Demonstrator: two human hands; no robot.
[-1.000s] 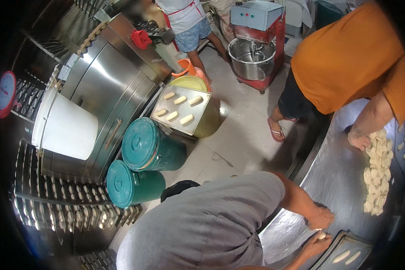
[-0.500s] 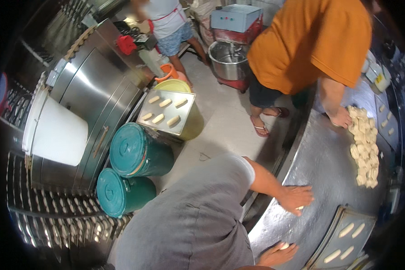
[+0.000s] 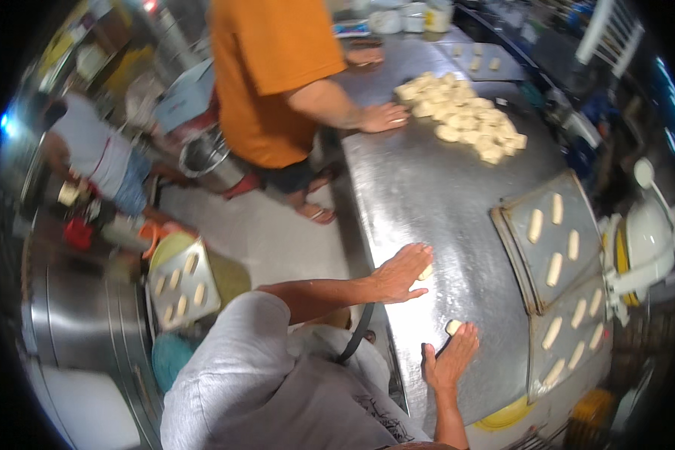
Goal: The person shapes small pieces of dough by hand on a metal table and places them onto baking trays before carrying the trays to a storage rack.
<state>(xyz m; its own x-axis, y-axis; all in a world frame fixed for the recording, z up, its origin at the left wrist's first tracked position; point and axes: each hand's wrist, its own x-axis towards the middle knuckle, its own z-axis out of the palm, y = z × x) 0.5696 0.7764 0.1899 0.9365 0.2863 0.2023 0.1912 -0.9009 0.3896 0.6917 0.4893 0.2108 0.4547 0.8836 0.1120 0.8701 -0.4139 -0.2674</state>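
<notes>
Steel worktop (image 3: 465,217) gleams beneath two flat palms

Working at its near edge, we see the left hand (image 3: 403,274) laid palm down, fingers extended and unclenched, over a short dough piece (image 3: 426,272) that peeks out beside it. The right hand (image 3: 455,356) also lies spread, with a second dough piece (image 3: 453,327) showing just past its fingers; neither hand grips, and how hard either presses we cannot tell. We judge the step to be rolling, one piece to each palm. The next move, in our view, calls for light, even pressure along both pieces. To the right, slim dough sticks (image 3: 553,268) lie on an upper tray (image 3: 521,255) and a lower tray (image 3: 538,364). Farther up the worktop, the hand of a co-worker in orange (image 3: 277,67) rests just beside a dough heap (image 3: 461,116). Compared with a second earlier, we find the two rolling hands well apart instead of close together, while the view has swung to bring the lower tray into sight
</notes>
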